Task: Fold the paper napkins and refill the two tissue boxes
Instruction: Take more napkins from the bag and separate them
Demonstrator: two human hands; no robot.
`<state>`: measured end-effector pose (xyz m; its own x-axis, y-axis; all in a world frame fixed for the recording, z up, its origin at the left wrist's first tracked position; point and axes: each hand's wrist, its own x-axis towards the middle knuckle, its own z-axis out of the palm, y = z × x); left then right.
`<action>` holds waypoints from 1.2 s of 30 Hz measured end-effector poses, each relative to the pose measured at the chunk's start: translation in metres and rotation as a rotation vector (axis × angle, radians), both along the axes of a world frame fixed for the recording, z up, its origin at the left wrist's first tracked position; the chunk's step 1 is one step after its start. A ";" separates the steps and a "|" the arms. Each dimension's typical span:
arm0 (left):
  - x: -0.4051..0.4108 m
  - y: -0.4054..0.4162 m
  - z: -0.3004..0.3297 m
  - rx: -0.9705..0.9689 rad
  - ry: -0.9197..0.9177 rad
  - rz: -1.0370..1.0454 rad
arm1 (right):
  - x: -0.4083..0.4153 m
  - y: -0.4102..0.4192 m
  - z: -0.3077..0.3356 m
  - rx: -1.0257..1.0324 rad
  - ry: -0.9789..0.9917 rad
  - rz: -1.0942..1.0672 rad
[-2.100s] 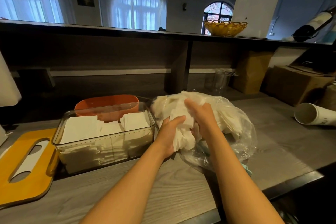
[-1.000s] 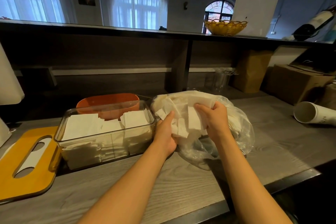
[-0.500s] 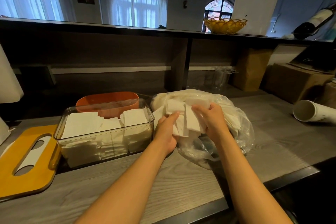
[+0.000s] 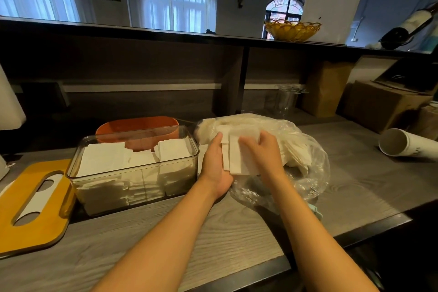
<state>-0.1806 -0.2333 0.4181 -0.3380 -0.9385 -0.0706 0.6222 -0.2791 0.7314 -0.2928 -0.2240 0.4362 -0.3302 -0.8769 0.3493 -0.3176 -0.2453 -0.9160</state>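
A small stack of folded white napkins (image 4: 237, 160) is held between my two hands, just in front of a clear plastic bag (image 4: 305, 163) holding more napkins. My left hand (image 4: 215, 166) supports the stack's left side with the thumb up along its edge. My right hand (image 4: 266, 149) grips the stack from the right, fingers curled over its top. To the left stands a clear tissue box (image 4: 132, 168) without its lid, filled with folded napkins. An orange tissue box (image 4: 137, 127) stands right behind it.
A yellow slotted lid (image 4: 35, 206) lies flat at the left on the grey wooden counter (image 4: 237, 232). A white paper cup roll (image 4: 403, 143) lies on its side at the right, near cardboard boxes (image 4: 384, 104). The counter's front edge runs close below my forearms.
Both hands pulled a bunch of napkins out of the bag and squared it into a neat stack, drawing it slightly toward me and down.
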 end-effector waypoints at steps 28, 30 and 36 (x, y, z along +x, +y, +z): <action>-0.001 -0.002 -0.004 -0.150 -0.278 -0.053 | -0.029 0.005 0.017 -0.244 -0.364 -0.193; -0.002 -0.006 -0.006 -0.084 -0.241 0.006 | -0.032 0.009 0.022 -0.313 -0.520 -0.132; 0.001 -0.014 -0.008 0.144 0.024 0.062 | -0.035 0.018 0.029 -0.182 -0.567 0.251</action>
